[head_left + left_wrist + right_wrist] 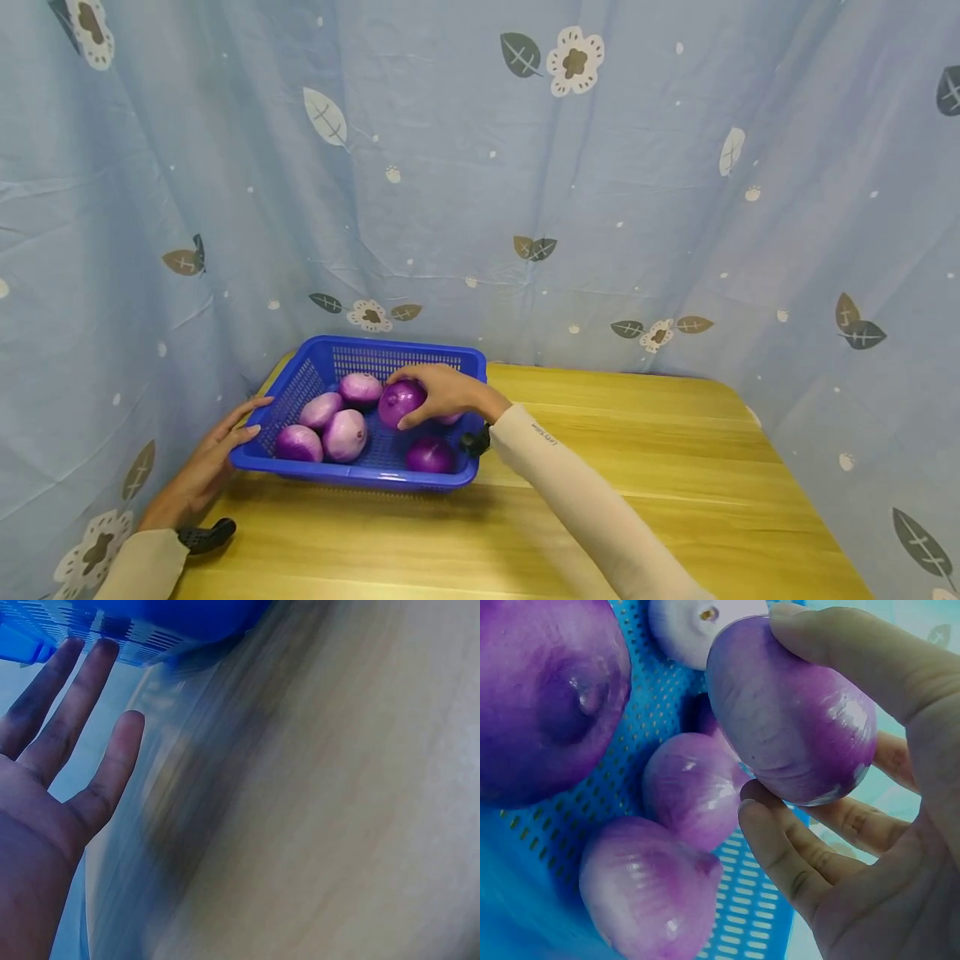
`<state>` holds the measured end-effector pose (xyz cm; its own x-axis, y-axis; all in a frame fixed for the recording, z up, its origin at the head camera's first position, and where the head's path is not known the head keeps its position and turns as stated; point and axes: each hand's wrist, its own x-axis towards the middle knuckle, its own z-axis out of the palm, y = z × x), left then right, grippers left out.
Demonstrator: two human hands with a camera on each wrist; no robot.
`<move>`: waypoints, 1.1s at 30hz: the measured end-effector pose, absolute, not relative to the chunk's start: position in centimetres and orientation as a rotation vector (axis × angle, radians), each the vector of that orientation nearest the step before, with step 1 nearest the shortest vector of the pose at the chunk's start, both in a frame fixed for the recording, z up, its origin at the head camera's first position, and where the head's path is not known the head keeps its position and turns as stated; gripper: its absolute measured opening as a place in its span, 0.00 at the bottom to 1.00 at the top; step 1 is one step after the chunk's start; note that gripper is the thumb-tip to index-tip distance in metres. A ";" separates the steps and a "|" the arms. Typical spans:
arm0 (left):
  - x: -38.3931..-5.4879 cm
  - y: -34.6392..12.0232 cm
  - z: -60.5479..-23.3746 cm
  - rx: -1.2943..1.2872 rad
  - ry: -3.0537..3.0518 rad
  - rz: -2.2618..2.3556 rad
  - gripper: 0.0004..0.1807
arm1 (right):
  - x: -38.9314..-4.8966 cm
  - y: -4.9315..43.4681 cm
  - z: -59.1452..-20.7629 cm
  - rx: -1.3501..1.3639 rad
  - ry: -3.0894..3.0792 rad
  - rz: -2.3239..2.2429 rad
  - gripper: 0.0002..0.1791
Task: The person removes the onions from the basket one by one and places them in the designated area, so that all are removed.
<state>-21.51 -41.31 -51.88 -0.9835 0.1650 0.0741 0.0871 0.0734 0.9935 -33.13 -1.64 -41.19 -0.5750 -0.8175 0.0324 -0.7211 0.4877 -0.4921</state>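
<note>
My right hand (444, 388) reaches into the blue plastic basket (352, 477) and grips a purple onion (400, 403). In the right wrist view, thumb and fingers hold this onion (791, 712) from opposite sides, above the perforated basket floor. Several more onions lie in the basket: paler ones such as one onion (345, 436) to the left, and a dark purple onion (431, 455) at the front right. Another is partly hidden behind my right hand. My left hand (210, 461) is at the basket's left end, its fingers extended against the side; the left wrist view shows the fingers (86, 690) spread.
The basket stands on a yellow wood-grain table (637, 467), towards its left back part. Blue curtains (450, 183) with leaf and flower prints hang behind and at both sides. A black wrist device (206, 536) sits on the left wrist.
</note>
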 end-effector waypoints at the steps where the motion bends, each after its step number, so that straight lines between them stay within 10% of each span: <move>1: -21.5 -41.3 -51.9 0.270 2.253 2.090 0.28 | -33.1 -1.5 -41.1 -1.326 2.532 -0.688 0.38; 33: -21.9 -41.9 -52.1 0.433 2.130 2.160 0.26 | -34.8 8.3 -38.7 -1.052 2.482 -1.165 0.41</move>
<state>-21.91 -41.87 -52.06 -0.9571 0.2509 0.1448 0.1413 -0.0321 0.9894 -34.81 8.29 -38.72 -0.7252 -0.6799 0.1092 -0.5183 0.4344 -0.7367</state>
